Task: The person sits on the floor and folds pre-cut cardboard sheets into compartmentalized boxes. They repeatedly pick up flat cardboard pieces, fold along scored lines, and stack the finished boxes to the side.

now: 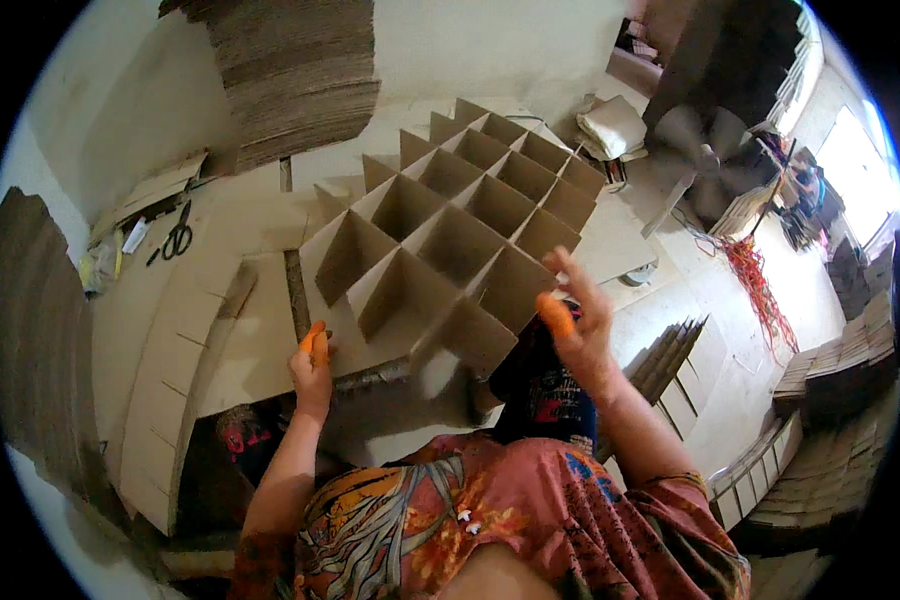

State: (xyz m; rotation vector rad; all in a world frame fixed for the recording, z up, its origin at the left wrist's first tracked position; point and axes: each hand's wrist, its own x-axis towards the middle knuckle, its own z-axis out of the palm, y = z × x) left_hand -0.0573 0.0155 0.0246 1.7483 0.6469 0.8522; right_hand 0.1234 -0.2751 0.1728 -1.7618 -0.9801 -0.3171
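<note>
A cardboard divider grid (460,247) of interlocked strips stands on the work table in front of me, its diamond-shaped cells facing up. My right hand (582,325) is at its near right corner, thumb and fingers apart; whether a fingertip touches the board I cannot tell. My left hand (312,375) is raised beside the near left side of the grid, apart from it, fingers loosely bent with nothing visible in them. Orange covers show on fingers of both hands. Several loose strip ends stick out along the grid's far left side.
Slotted cardboard strips (165,400) lie at the left, with black scissors (177,235) behind. Tall cardboard stacks stand at the back (295,80) and far left (45,330). At the right are a fan (705,155), red cords (758,290) and more stacked strips (840,400).
</note>
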